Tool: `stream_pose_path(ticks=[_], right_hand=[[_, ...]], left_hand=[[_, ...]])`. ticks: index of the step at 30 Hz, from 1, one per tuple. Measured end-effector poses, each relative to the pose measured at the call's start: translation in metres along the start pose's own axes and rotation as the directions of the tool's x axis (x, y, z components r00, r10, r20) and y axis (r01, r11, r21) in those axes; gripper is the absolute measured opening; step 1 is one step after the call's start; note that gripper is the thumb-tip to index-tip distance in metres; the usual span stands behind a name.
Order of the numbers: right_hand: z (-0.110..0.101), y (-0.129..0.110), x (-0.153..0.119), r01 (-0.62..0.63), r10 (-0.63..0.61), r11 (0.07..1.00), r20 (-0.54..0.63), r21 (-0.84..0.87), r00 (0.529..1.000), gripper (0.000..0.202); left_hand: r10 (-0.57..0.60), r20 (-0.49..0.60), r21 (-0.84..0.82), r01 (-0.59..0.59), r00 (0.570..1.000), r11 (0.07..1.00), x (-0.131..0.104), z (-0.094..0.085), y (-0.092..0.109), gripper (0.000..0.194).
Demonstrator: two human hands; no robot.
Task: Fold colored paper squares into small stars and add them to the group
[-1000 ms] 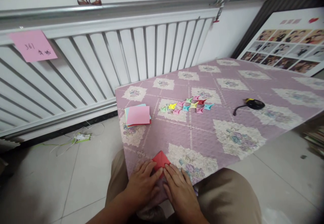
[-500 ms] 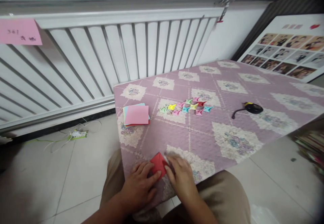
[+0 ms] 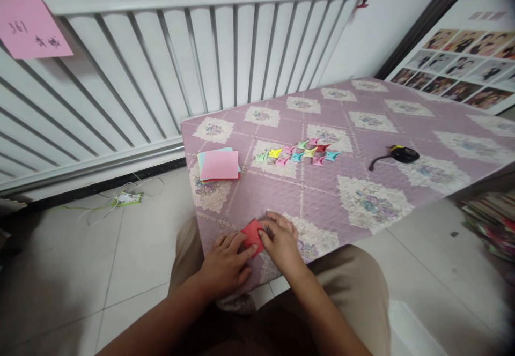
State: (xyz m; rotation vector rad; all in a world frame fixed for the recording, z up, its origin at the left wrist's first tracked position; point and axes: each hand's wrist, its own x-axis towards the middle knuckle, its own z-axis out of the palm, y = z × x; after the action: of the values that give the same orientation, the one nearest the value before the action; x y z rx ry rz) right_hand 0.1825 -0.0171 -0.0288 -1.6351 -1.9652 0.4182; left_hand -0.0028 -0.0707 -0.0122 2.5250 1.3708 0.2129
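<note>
A small folded red paper [image 3: 253, 232] lies on the tablecloth near the table's front corner. My left hand [image 3: 227, 259] grips its left and lower edges, thumb and fingertips pressing it to the cloth. At the right edge of the same paper, my right hand [image 3: 282, 242] pinches with the thumb, its other fingers curled behind. A stack of coloured paper [image 3: 219, 165], pink on top, lies beyond my left hand. Several small folded paper figures [image 3: 296, 157] in pink, green, yellow, blue and red stand in rows farther up the table.
A black object with a curved stem [image 3: 404, 155] lies toward the right of the table [image 3: 314, 195]. A white radiator [image 3: 169, 66] runs behind, bearing a pink note [image 3: 34, 26]. A photo board [image 3: 470, 61] leans at the back right. On the floor sits a power strip [image 3: 129, 199] with cables.
My right hand's thumb has come onto the paper's right edge and its fingers have curled in. The left hand still presses the paper. The head view has tilted down a little.
</note>
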Motion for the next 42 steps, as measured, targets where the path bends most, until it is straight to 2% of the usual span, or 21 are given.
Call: stream_pose_path(ticks=[6, 13, 21, 26, 30, 34, 42], right_hand=[[0.001, -0.001, 0.003, -0.068, 0.072, 0.988, -0.028, 0.137, 0.997, 0.011], [0.0, -0.002, 0.003, -0.083, 0.086, 0.983, -0.01, 0.167, 0.996, 0.007], [-0.007, -0.006, 0.0, -0.028, 0.025, 0.983, 0.019, 0.18, 0.999, 0.009], [-0.003, -0.004, -0.001, -0.026, 0.023, 0.983, 0.021, 0.183, 1.0, 0.006], [0.001, -0.004, -0.002, -0.025, 0.023, 0.984, 0.017, 0.179, 1.0, 0.021], [-0.003, -0.005, -0.005, 0.036, -0.042, 0.989, 0.037, 0.146, 0.998, 0.004], [-0.012, -0.003, -0.006, 0.114, -0.118, 0.992, 0.084, 0.054, 0.989, 0.007]], left_hand=[[0.0, -0.006, 0.012, 0.0, 1.0, 1.0, -0.001, 0.0, 0.0, 0.05], [0.007, -0.015, 0.043, -0.006, 1.0, 0.999, -0.001, 0.001, 0.0, 0.05], [0.033, -0.032, 0.092, -0.03, 0.999, 0.995, -0.003, 0.005, -0.002, 0.052], [0.042, -0.03, 0.106, -0.038, 0.999, 0.994, -0.004, 0.006, -0.002, 0.051], [0.042, -0.026, 0.11, -0.039, 0.999, 0.993, -0.004, 0.006, -0.002, 0.051], [0.044, -0.029, 0.107, -0.04, 0.999, 0.993, -0.004, 0.006, -0.002, 0.051], [0.047, -0.028, 0.102, -0.044, 0.999, 0.994, -0.004, 0.007, -0.003, 0.05]])
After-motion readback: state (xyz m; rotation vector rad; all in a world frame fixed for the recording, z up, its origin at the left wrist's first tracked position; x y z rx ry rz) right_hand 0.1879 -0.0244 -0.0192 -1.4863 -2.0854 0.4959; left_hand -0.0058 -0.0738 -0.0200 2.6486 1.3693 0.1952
